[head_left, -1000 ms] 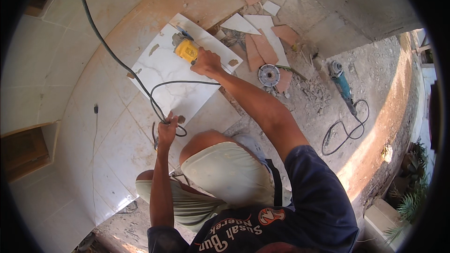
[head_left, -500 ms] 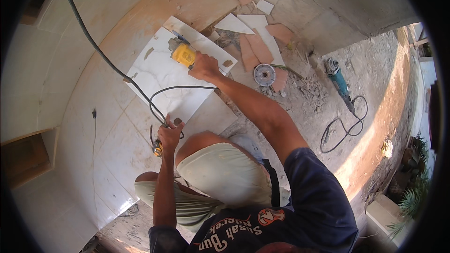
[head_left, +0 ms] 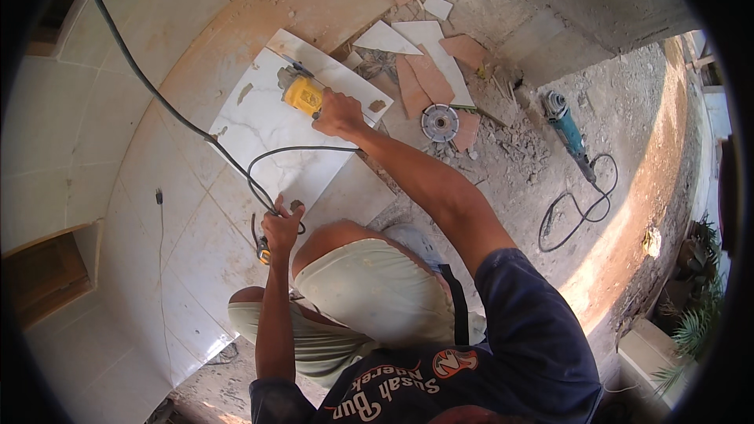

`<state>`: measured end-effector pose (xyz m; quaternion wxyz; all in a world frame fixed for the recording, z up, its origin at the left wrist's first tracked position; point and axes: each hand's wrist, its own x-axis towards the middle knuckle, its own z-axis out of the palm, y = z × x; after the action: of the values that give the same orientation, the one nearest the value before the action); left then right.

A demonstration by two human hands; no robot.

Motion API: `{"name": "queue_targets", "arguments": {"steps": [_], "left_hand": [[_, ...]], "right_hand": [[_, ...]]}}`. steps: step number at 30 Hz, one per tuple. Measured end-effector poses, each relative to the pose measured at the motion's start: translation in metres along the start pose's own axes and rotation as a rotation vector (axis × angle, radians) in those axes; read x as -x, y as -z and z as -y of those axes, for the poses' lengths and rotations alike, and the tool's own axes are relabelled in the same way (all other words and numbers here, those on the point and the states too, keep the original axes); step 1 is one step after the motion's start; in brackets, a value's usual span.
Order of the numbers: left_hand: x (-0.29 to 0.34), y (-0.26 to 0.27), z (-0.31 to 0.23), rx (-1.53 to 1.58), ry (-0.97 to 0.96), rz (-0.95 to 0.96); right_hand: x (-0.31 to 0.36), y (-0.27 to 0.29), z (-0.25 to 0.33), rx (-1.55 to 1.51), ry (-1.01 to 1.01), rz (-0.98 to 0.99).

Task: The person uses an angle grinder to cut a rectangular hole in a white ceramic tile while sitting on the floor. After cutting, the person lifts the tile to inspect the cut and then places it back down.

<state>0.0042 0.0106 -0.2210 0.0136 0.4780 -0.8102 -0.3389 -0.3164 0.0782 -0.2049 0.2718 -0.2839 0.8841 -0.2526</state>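
My right hand [head_left: 342, 116] is wrapped round the rear of a yellow angle grinder [head_left: 302, 96], which rests over the upper part of a white marbled tile [head_left: 275, 129]. The grinder's grey head and disc edge point to the far left. Near the tile's near corner, my left hand [head_left: 280, 228] is closed round a dark power cable [head_left: 177, 116]. That cable runs up to the far left, and a loop of it crosses the tile toward my right wrist. Just below the left hand shows a small yellow-and-black object [head_left: 263, 250], partly hidden.
Broken white tile pieces [head_left: 428, 35] and reddish shards [head_left: 414, 82] lie beyond the tile. A round segmented disc [head_left: 440, 123] sits near them. Farther right lies a teal angle grinder [head_left: 567, 129] with a coiled cord [head_left: 577, 216] on rubble-strewn ground. A thin plugged cord [head_left: 159, 198] lies at left.
The whole view has shifted slightly. Both hands keep their holds, and the yellow grinder stays at nearly the same spot on the tile.
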Motion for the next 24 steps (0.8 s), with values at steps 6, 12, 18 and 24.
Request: {"name": "queue_targets", "arguments": {"steps": [6, 12, 18, 24], "left_hand": [[0.004, 0.000, -0.005, -0.016, 0.011, -0.002], [0.004, 0.002, -0.010, -0.009, 0.045, 0.021], [0.002, 0.001, -0.002, -0.003, 0.000, 0.005], [0.001, -0.001, -0.001, -0.025, -0.037, 0.000]], "right_hand": [[0.001, 0.001, -0.001, -0.001, 0.008, -0.003], [0.001, 0.001, -0.001, 0.000, -0.001, -0.003], [0.007, 0.002, -0.001, -0.002, -0.008, 0.004], [0.010, 0.001, -0.004, -0.005, -0.026, 0.012]]}}
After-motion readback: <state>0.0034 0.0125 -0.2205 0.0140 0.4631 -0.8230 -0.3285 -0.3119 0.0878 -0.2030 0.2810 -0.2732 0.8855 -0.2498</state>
